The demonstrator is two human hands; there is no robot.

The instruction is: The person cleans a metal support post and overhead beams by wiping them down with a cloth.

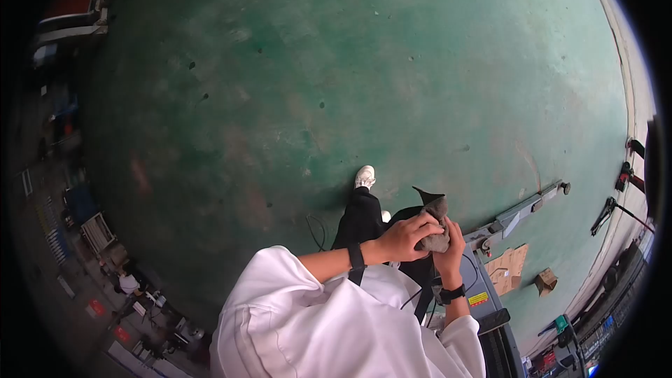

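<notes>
A crumpled grey-brown cloth [435,239] is bunched between my two hands, in front of my right side. Part of it, dark and pointed, sticks up beyond the fingers; whether it is a rag or a glove I cannot tell. My left hand [413,233] reaches across from the left with its fingers curled over the cloth. From the other side my right hand [450,245] grips it, fingers pointing up and partly hidden. Each wrist wears a black band.
A grey machine [483,276] with a yellow label stands close by my right arm, its long metal arm [521,211] extending over the green floor [301,84]. Flattened cardboard [507,269] and a small open box [545,281] lie beyond. A black cable [316,232] loops near my leg.
</notes>
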